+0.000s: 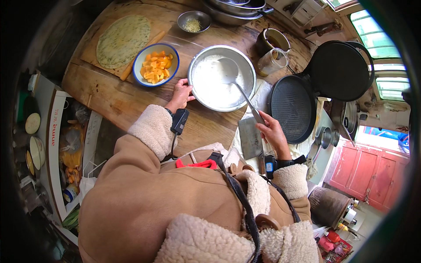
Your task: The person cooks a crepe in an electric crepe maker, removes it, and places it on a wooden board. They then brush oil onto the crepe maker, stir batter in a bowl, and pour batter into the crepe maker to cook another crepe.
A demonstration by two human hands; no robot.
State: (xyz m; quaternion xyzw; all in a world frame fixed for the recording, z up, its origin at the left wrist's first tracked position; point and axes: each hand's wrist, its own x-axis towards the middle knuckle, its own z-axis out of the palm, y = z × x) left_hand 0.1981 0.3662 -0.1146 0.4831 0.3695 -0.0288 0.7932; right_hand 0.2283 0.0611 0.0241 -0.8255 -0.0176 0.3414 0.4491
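Note:
A metal bowl [210,107] of white liquid or batter stands on the wooden table. My left hand [182,94] touches its left rim with the fingers. In my right hand [272,130] is the handle of a metal ladle [246,97], whose bowl lies in the white liquid. Beneath that hand a cleaver [250,138] rests on a pale cloth. An enamel bowl [139,77] with a blue rim holds orange chunks, left of the metal bowl. Behind it, a round, green-flecked flatbread or dough sheet [123,41] lies on a board beside a wooden rolling pin [128,69].
An open electric griddle [292,108] stands at the right with its lid [340,70] raised. A glass jar [271,63] and a dark pot [263,46] are behind the metal bowl. At the far edge are a small bowl [201,16] with chopped bits and stacked metal basins [227,16].

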